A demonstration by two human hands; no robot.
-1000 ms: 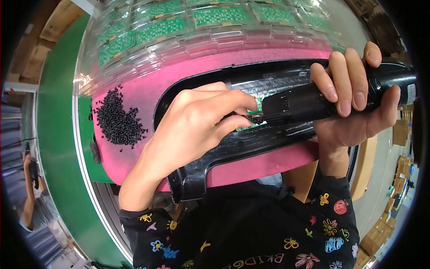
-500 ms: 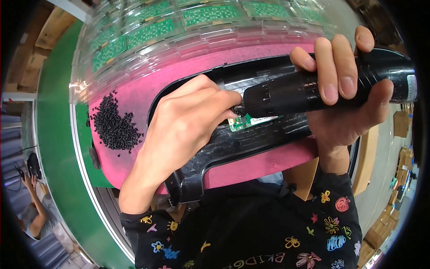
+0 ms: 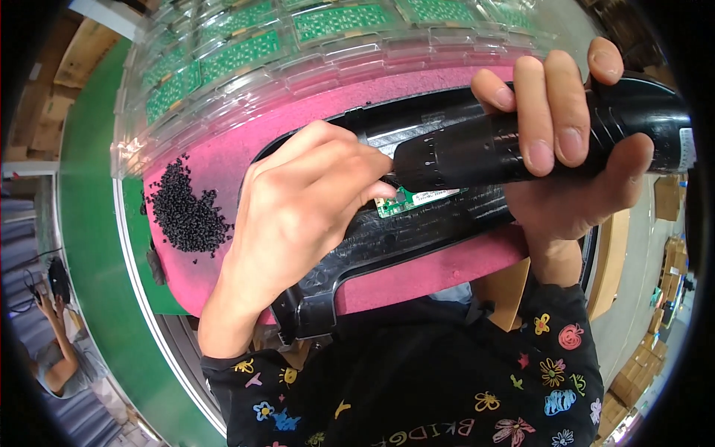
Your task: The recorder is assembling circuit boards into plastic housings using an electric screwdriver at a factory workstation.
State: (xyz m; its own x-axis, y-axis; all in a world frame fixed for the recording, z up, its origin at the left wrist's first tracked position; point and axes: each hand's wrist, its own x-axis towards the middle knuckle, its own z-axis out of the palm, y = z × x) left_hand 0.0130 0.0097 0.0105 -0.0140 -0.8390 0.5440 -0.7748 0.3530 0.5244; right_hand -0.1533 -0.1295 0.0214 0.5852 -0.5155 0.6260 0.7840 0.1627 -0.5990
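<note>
My right hand [image 3: 567, 119] is wrapped round a black electric screwdriver [image 3: 477, 153], held almost level with its nose pointing left. At that nose, my left hand [image 3: 298, 194] is closed in a pinch; whatever lies between its fingertips is hidden. Below both hands lies a long black plastic housing [image 3: 447, 223], hollow side up. Inside it a green circuit board [image 3: 395, 204] with a white label shows partly, covered in places by the screwdriver and my left fingers. Left of my left hand, a heap of small black screws [image 3: 186, 212] rests on the pink mat [image 3: 432, 276].
Clear plastic trays [image 3: 298, 87] holding several green circuit boards stand along the mat's far side. A green tabletop [image 3: 93, 171] extends to the left. Cardboard [image 3: 503, 298] sticks up near my right forearm. Another person's hand [image 3: 51, 305] shows at the far left.
The screwdriver's nose has shifted slightly left, closer against my left fingers. Dark bits seen at my left fingertips before are now mostly hidden. The housing has barely moved.
</note>
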